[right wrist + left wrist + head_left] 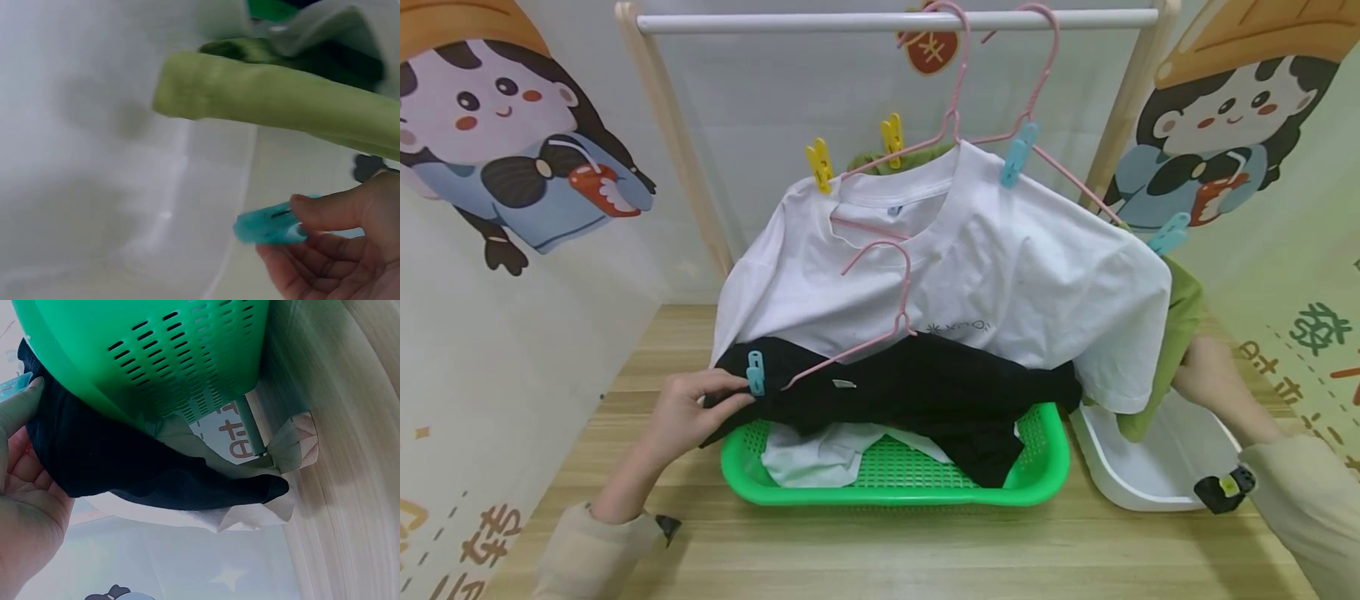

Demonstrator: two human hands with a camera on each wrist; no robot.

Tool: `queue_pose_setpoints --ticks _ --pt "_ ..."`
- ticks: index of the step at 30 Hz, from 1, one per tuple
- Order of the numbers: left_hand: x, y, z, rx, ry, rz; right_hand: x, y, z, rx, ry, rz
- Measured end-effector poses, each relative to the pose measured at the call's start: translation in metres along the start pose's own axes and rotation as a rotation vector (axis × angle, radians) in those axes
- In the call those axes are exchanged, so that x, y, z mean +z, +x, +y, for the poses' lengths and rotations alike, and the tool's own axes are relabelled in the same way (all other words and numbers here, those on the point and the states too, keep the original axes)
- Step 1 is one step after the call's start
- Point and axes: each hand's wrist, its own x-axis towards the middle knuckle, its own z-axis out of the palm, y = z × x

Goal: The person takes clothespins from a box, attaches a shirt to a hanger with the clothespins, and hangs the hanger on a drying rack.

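Low on the left, my left hand point(696, 406) pinches the edge of a black shirt point(880, 390), the thumb on one side and the fingers behind. Right at those fingertips stands a light-blue clothespin point(756, 372). A pink hanger point(904, 283) runs into the black shirt, its hook free above. My right hand point(337, 250) holds another blue clothespin point(269, 225) between thumb and fingers, over the white bin point(187, 187). In the head view that hand is partly hidden behind a green garment point(1180, 317).
A green basket point(895, 497) with white cloth point(812, 458) stands below the black shirt. On the rack's rail point(820, 22) hangs a white T-shirt point(1037, 250), with yellow clothespins point(820, 167) and blue clothespins point(1019, 154) on the hung clothes. The white bin is right of the basket.
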Motion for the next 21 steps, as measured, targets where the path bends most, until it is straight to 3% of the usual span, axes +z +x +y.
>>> queue_pose_setpoints --ticks 9,16,21 --pt "0.000 -0.002 -0.002 0.000 -0.001 0.003 -0.024 -0.020 -0.028 0.156 0.081 0.056" --pt "0.000 -0.002 -0.001 -0.007 0.004 -0.001 -0.041 -0.036 -0.058 0.149 0.179 0.303" --pt "0.001 -0.002 -0.002 -0.002 -0.013 0.001 -0.051 -0.044 -0.081 0.125 0.261 0.382"
